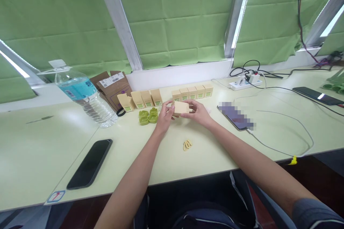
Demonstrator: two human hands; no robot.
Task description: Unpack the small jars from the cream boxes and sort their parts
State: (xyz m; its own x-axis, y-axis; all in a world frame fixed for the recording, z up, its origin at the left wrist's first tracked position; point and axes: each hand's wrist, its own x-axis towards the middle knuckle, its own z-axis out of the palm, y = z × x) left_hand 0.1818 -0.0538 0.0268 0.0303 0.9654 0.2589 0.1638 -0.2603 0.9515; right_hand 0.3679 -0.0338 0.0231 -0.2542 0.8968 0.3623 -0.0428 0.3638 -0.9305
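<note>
Both hands hold one small tan cardboard box point(181, 107) just above the pale green table point(209, 150). My left hand point(165, 115) grips its left end with curled fingers. My right hand point(198, 112) pinches its right end. Several small green round pieces point(148, 116) lie just left of my left hand. Behind the hands stand two rows of similar tan boxes with green labels, one row at the left point(141, 100) and one at the right point(192, 92). A few yellow rubber bands point(187, 145) lie on the table between my forearms.
A large water bottle point(84, 94) lies tilted at the left beside a brown cardboard carton point(112, 87). A black phone point(90, 163) lies near the front edge; another phone point(235, 116) with a cable sits at the right. A power strip point(245, 82) and cables run along the back.
</note>
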